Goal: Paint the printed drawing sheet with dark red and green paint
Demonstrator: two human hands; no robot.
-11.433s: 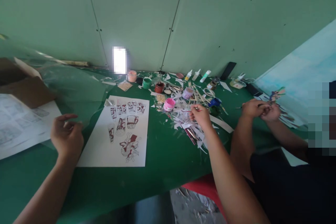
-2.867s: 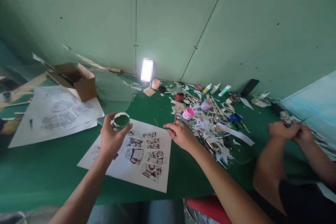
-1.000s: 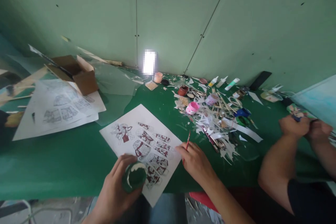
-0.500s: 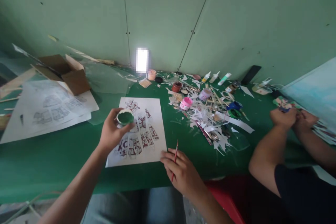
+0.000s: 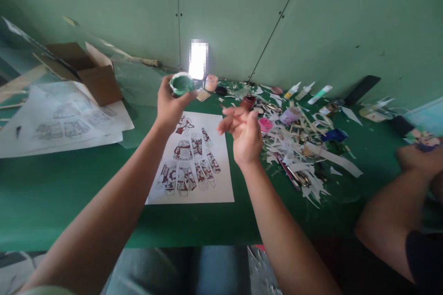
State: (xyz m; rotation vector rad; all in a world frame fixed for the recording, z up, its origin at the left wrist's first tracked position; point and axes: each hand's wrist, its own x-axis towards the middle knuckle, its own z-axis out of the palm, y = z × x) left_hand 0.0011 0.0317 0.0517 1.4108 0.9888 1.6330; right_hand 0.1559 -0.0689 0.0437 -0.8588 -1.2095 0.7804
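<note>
My left hand is closed round a small open jar of green paint, raised above the far edge of a printed sheet. The sheet lies flat and bears patterned pieces, partly coloured dark red. To the right of the jar and lower, my right hand is lifted with its fingers bent together. Only a small tip of the paintbrush shows past the fingers; most of it is hidden. Just beyond this hand stand a dark red paint jar and a pink paint jar.
Paper scraps and tools are heaped at the right. Glue bottles stand near the wall by a bright blurred screen. A cardboard box and more printed sheets lie left. Another person's forearm rests at the far right.
My left hand has raised the green paint jar away from me. My right hand has risen from the sheet's near corner and turned, with the brush now mostly hidden. The view has shifted.
</note>
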